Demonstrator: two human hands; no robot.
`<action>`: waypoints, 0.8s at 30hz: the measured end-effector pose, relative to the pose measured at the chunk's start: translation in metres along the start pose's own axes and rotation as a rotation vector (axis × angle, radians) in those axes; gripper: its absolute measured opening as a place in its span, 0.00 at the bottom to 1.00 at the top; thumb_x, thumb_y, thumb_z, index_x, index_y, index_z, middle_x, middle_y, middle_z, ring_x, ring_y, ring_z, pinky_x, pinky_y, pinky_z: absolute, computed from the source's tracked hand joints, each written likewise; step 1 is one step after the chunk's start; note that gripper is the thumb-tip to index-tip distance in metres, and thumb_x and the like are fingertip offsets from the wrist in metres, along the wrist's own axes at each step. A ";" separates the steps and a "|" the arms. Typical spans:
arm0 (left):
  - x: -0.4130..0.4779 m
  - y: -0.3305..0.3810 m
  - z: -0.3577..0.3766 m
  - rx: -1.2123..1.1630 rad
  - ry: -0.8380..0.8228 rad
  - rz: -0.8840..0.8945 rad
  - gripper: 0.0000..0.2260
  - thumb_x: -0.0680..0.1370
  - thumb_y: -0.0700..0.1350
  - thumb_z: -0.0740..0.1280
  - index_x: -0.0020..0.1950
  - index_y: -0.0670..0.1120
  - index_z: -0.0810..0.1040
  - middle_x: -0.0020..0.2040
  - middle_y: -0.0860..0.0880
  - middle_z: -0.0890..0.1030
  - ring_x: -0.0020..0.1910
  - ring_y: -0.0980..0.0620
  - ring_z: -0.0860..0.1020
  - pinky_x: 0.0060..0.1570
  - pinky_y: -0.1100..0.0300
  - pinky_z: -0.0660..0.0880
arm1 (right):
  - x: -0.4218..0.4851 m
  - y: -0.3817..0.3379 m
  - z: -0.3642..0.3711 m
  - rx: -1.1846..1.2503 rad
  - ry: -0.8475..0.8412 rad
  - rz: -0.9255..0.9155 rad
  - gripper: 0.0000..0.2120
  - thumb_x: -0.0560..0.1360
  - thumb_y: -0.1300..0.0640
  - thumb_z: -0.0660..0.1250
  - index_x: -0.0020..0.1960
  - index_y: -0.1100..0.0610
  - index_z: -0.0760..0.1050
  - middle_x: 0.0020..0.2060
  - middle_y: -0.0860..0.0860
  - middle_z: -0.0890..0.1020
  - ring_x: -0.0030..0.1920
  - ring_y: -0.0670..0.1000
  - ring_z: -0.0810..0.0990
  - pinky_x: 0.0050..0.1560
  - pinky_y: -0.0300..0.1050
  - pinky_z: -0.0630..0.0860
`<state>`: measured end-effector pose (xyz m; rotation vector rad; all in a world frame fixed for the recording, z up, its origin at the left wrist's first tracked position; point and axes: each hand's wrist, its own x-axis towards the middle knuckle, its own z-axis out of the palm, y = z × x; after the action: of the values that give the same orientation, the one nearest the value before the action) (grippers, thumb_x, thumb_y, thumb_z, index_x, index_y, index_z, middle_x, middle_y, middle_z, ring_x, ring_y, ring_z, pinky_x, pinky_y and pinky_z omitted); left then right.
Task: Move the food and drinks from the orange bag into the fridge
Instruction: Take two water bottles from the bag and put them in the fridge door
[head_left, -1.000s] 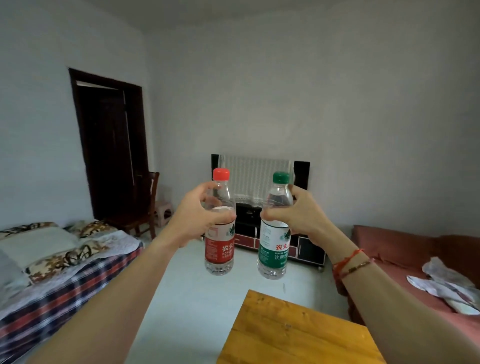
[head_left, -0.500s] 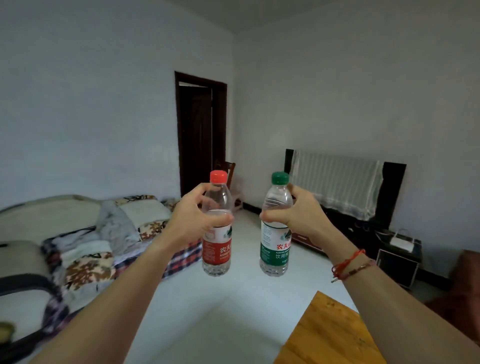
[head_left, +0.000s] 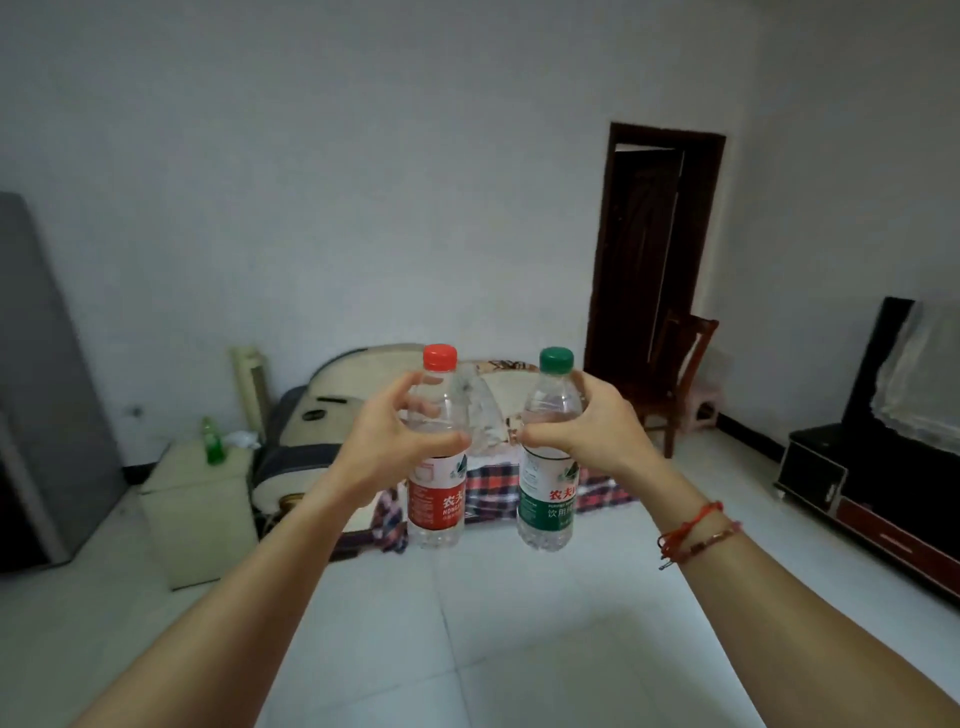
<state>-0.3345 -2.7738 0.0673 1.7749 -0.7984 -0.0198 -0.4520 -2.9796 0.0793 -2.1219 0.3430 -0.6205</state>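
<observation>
Red-capped bottle (head_left: 435, 499): clear plastic with a red label, upright in the air in the left hand, just beside the other bottle and not touching it.
Left hand (head_left: 387, 447): fingers and thumb wrapped round the red-capped bottle above its label, arm stretched forward.
Green-capped bottle (head_left: 548, 499): clear plastic with a green label, upright in the right hand, level with its neighbour.
Right hand (head_left: 597, 431): grasping the green-capped bottle at its shoulder, thumb across the front.
Bracelets (head_left: 691, 530): a red cord and a thin band on the right wrist.
Fridge (head_left: 47, 364): grey and tall, well off to the left of the left hand; I cannot tell how its door stands.
Cabinet (head_left: 202, 509): pale, low, between the left hand and the fridge, with a little green bottle (head_left: 213, 441) on top.
Bed (head_left: 353, 374): behind both hands, its checked blanket (head_left: 488, 483) showing between the two held bottles.
Door (head_left: 649, 249): dark wood, beyond and above the right hand, with a chair (head_left: 680, 364) at its foot.
TV stand (head_left: 857, 478): black, far to the right of the right hand.
Floor (head_left: 519, 623): white tiles under both arms.
</observation>
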 end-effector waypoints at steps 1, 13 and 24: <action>-0.004 -0.004 -0.012 0.016 0.040 -0.009 0.29 0.66 0.43 0.80 0.63 0.55 0.75 0.49 0.49 0.81 0.45 0.54 0.83 0.44 0.54 0.80 | 0.006 -0.005 0.013 0.017 -0.041 -0.016 0.26 0.60 0.52 0.81 0.57 0.48 0.78 0.49 0.43 0.85 0.49 0.45 0.84 0.46 0.44 0.80; -0.072 -0.021 -0.103 0.196 0.491 -0.192 0.27 0.63 0.44 0.82 0.58 0.59 0.78 0.47 0.50 0.82 0.45 0.50 0.84 0.49 0.46 0.81 | 0.053 -0.053 0.131 0.156 -0.480 -0.260 0.24 0.60 0.50 0.82 0.53 0.43 0.76 0.46 0.45 0.87 0.49 0.46 0.85 0.48 0.48 0.80; -0.183 0.013 -0.141 0.315 0.831 -0.320 0.27 0.63 0.40 0.82 0.55 0.63 0.79 0.47 0.46 0.82 0.45 0.48 0.84 0.49 0.44 0.81 | 0.008 -0.113 0.206 0.261 -0.774 -0.472 0.27 0.53 0.42 0.78 0.51 0.45 0.79 0.44 0.45 0.87 0.48 0.47 0.86 0.53 0.56 0.83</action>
<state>-0.4263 -2.5616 0.0625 1.9461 0.0913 0.6209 -0.3308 -2.7784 0.0728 -2.0135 -0.6437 -0.0507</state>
